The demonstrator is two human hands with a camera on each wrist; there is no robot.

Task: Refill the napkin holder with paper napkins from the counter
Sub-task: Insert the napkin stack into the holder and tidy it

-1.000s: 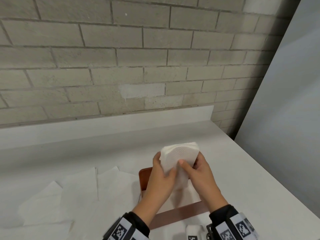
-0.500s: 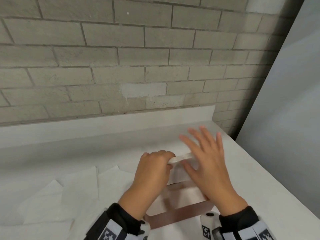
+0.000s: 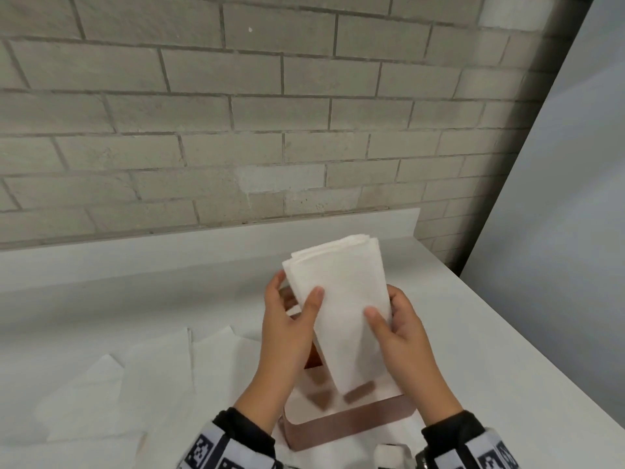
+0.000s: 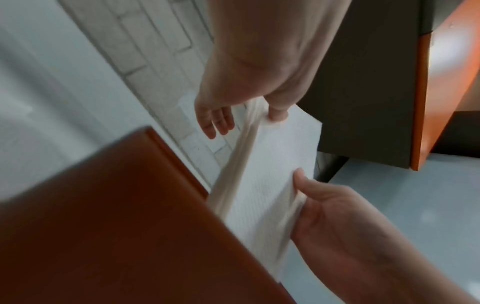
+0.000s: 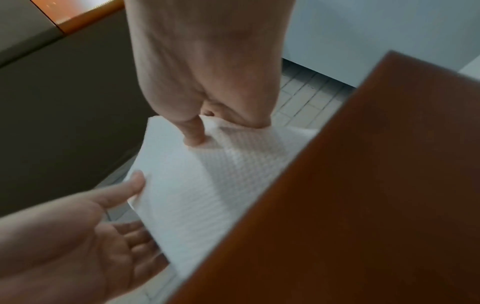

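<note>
White paper napkins (image 3: 338, 299) are held in a folded stack by 2 hands, just above the brown napkin holder (image 3: 351, 424). Half a second ago the stack was pressed down low by the left hand (image 3: 284, 336) while the right hand (image 3: 406, 340) was spread flat; now it has been lifted up and is pinched by both thumbs. It is likely being straightened, so the holder is not yet filled. More napkins (image 3: 135, 377) lie on the white counter (image 3: 507, 367).

Behind the worktop (image 3: 473, 333) we see a grey brick wall (image 3: 236, 113); a pale panel (image 3: 575, 231) stands along its right edge, with a dark orange-edged cabinet (image 4: 376, 82) beyond.
</note>
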